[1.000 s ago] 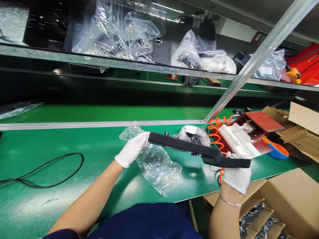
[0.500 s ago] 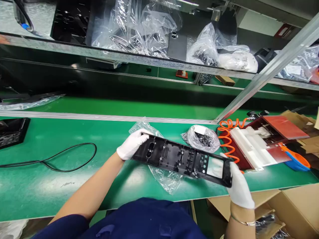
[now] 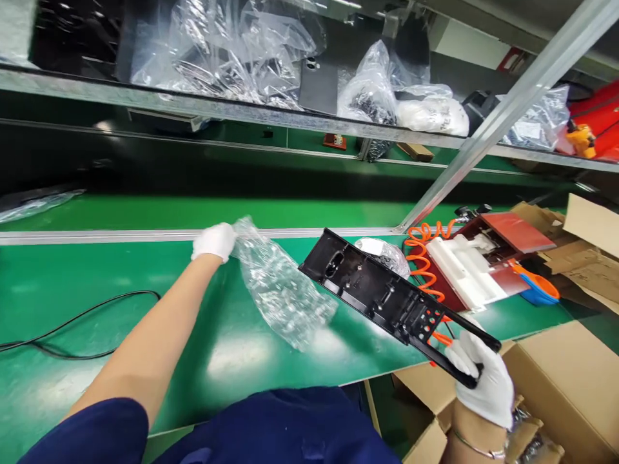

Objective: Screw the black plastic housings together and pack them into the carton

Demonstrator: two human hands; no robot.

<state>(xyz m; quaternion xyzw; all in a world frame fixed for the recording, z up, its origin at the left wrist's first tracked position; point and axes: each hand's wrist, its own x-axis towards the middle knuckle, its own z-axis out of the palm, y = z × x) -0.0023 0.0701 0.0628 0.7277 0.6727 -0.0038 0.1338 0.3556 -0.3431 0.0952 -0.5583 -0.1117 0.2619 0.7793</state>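
Observation:
My right hand [image 3: 486,374], in a white glove, grips the windowed end of a long black plastic housing [image 3: 372,283]. The housing is tilted above the bench, its ribbed inner side with several holes towards me. My left hand [image 3: 214,243], gloved in white too, is closed at the upper left corner of a clear plastic bag [image 3: 285,290]; its fingertips are partly hidden. The bag lies flattened on the green bench [image 3: 232,361]. Behind the housing, partly covered by it, sits a clear bag of small black parts [image 3: 384,252].
A coiled orange air hose [image 3: 420,258] runs beside a red and white fixture [image 3: 464,270]. Blue and orange tape rolls [image 3: 541,287] lie right of it. An open cardboard box [image 3: 570,380] stands at lower right. A black cable [image 3: 97,353] loops at left. Above runs a loaded shelf [image 3: 242,111].
My left hand has let go of the housing and moved left to the plastic bag's corner. My right hand has carried the housing right and towards me, tilting it more steeply.

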